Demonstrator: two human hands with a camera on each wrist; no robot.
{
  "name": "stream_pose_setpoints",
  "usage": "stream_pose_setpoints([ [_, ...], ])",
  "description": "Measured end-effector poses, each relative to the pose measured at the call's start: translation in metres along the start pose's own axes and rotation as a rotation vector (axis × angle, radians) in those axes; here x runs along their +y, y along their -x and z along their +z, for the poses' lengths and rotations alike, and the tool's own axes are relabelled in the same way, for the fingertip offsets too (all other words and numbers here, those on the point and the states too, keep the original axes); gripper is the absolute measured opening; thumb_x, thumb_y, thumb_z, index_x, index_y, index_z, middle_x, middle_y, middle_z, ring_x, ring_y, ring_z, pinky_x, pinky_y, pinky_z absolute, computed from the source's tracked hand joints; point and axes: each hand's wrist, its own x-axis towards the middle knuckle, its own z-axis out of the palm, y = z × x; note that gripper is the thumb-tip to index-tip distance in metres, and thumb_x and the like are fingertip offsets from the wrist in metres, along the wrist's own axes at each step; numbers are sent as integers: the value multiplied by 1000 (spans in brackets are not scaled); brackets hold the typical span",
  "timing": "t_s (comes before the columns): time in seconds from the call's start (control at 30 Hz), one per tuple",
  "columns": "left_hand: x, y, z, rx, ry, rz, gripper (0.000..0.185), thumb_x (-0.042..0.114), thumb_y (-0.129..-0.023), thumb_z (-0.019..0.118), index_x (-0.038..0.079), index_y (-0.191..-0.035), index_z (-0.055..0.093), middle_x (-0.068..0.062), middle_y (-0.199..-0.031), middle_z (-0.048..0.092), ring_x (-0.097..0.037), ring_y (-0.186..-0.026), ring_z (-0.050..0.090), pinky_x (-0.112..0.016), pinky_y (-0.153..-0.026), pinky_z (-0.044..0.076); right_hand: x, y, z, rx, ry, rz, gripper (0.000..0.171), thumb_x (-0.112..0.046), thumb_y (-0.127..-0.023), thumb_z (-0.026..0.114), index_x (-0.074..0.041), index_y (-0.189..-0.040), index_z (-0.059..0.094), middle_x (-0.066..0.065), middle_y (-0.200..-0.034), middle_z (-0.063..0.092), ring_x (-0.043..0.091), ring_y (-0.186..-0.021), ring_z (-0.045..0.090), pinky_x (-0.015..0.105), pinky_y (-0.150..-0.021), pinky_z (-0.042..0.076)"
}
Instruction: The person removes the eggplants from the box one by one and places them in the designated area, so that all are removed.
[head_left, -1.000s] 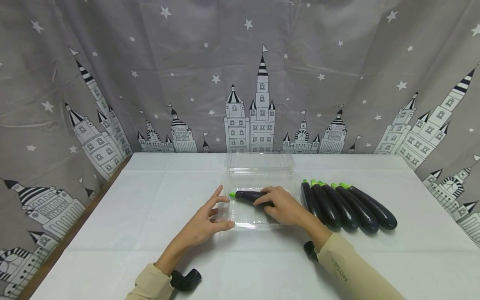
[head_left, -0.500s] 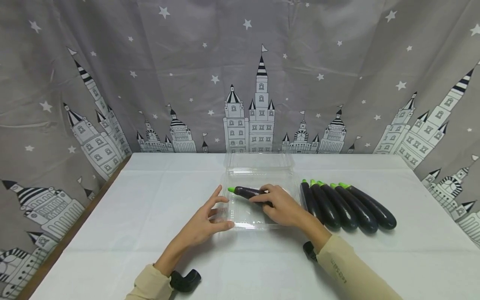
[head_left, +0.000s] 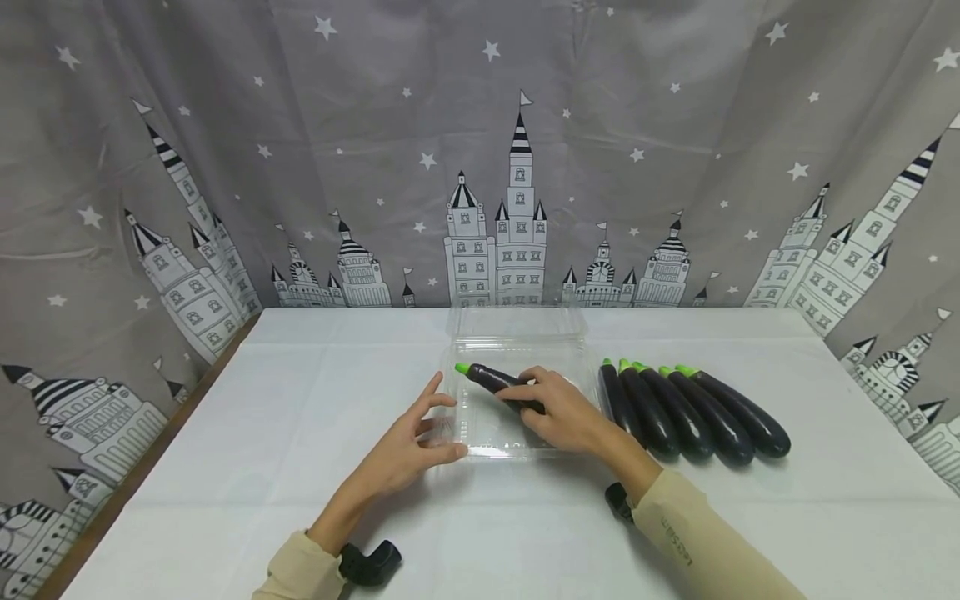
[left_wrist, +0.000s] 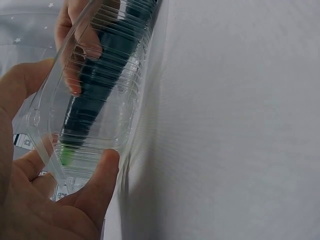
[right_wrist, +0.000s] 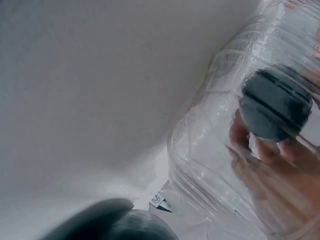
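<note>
A clear plastic clamshell container (head_left: 498, 446) lies open on the white table, its lid (head_left: 517, 321) folded back against the curtain side. My right hand (head_left: 558, 408) reaches into it and grips the thick end of a dark purple eggplant (head_left: 491, 379). That eggplant slants across the container, its green stem end pointing to the far left corner. My left hand (head_left: 412, 442) holds the container's left end, thumb at the near corner and fingers farther back. Through the clear wall, the left wrist view shows the eggplant (left_wrist: 95, 85) and the right hand's fingers (left_wrist: 90, 42).
Several more eggplants (head_left: 701, 417) lie side by side just right of the container, green stems pointing away. A grey curtain (head_left: 300, 125) with castles and stars hangs behind the white table (head_left: 247, 450). Black wrist devices (head_left: 371, 562) sit at both sleeves.
The gripped eggplant has turned inside the container, its stem end shifting toward the back and its body now more diagonal. The left hand and the other eggplants stay in place.
</note>
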Motion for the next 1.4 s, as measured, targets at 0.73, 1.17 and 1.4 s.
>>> stream_pose_setpoints([
  [0.73, 2, 1, -2, 2, -25, -3, 63, 26, -83, 78, 10, -136, 48, 2, -165, 7, -45, -134, 41, -56, -107, 36, -4, 3, -6, 165, -38, -46, 39, -9, -88, 56, -16, -124, 70, 12, -124, 60, 27, -103, 58, 45, -85, 50],
  [1.17, 5, -1, 1, 7, -42, -14, 61, 25, -83, 78, 9, -135, 49, 3, -165, 7, -46, -134, 40, -56, -107, 36, -3, 7, -7, 227, -38, -53, 39, -9, -87, 56, -18, -122, 71, 9, -128, 58, 25, -96, 59, 39, -79, 50],
  [1.4, 3, -1, 1, 6, -43, -15, 59, 23, -83, 78, 9, -133, 50, 2, -165, 7, -47, -134, 40, -56, -108, 35, -3, 8, -6, 250, -41, -63, 39, -7, -88, 56, -18, -122, 70, 9, -127, 58, 26, -100, 59, 42, -82, 51],
])
